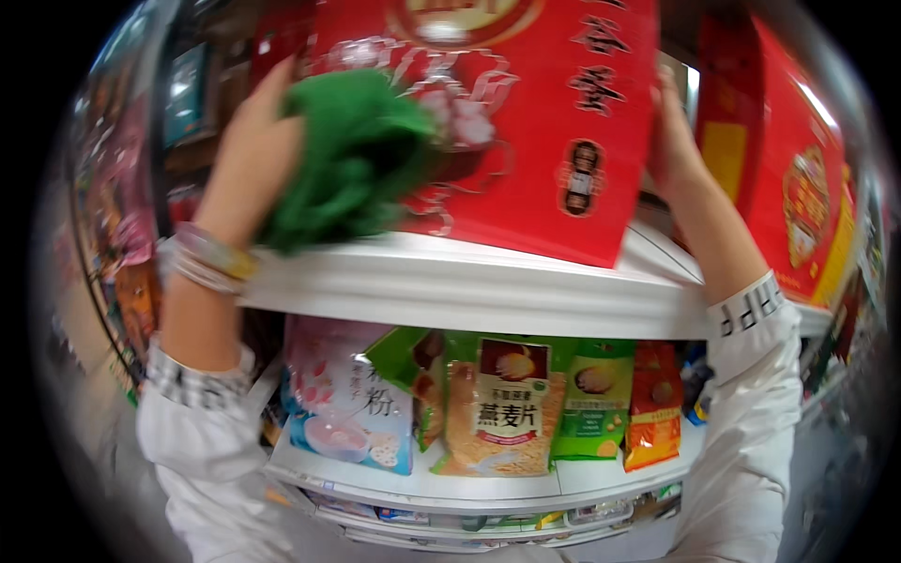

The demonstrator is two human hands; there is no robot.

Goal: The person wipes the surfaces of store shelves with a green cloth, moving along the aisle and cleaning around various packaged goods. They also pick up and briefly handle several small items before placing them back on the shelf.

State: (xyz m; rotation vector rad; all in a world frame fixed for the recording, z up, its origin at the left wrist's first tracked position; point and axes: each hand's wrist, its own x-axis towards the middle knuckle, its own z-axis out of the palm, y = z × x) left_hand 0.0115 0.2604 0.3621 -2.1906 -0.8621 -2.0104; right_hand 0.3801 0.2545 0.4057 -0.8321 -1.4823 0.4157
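Observation:
A large red gift box [542, 190] with printed characters stands on the upper white shelf [450, 281], slightly askew. My left hand [264, 144], blurred by motion, grips a bunched green cloth [345, 162] before the box's left part. Its fingertips are hidden, so whether they also touch the box does not show. At the box's right side is my right hand [674, 137], its palm against the edge and its fingers partly hidden behind it.
Another red gift box [795, 169] stands to the right. The shelf below carries a bag of oat flakes [503, 415], a pink and blue pouch [352, 401], a green pouch [593, 401] and an orange-red pouch [653, 408]. Packaged goods [130, 211] line the left side.

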